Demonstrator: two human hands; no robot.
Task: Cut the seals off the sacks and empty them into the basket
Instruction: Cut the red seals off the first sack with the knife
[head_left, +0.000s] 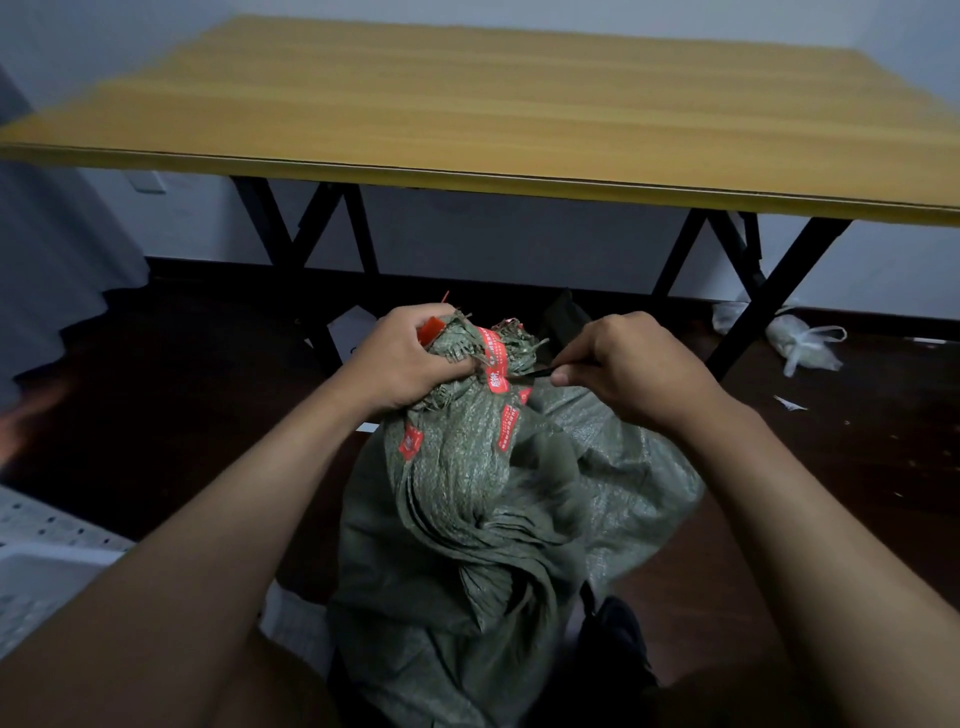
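A green woven sack (498, 509) stands on the dark floor between my forearms. Its neck is bunched and bound with a red printed seal strip (494, 358). My left hand (410, 358) grips the bunched neck just left of the strip, with a red tag (432, 328) showing at my fingers. My right hand (628, 369) holds a thin dark cutting tool (535, 373), its tip touching the seal strip. The tool's handle is hidden in my fist. A white perforated basket (47, 551) shows at the lower left edge.
A yellow-topped folding table (478, 109) with black legs stands just beyond the sack. A tied white plastic bag (800, 343) lies on the floor at the right, near a table leg. A grey curtain hangs at the left. Small white scraps lie on the floor.
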